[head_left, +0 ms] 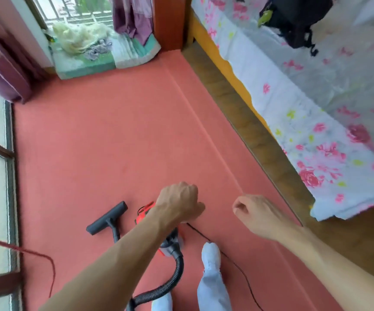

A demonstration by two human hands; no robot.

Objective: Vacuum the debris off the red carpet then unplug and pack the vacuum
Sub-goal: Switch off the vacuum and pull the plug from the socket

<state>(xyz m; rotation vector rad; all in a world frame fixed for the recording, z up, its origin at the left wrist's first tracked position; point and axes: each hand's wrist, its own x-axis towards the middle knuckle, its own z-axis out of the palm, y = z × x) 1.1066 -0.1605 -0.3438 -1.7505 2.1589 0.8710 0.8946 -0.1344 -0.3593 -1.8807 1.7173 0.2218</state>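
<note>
Red vacuum (146, 213) under left hand (178, 202)

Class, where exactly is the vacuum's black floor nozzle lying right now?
The black T-shaped floor nozzle lies on the red carpet at lower left of centre, just left of the red vacuum body under the left hand.

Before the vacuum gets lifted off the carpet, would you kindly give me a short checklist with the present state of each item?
1. Left hand on the vacuum: ok, though the grip itself is hidden.
2. Right hand free: ok, curled, holding nothing visible.
3. Cord unplugged: cannot tell, it runs out of view.
4. Foot clear of the cord: not ok, they look to be touching.
5. Carpet free of debris: ok, none visible.
</note>
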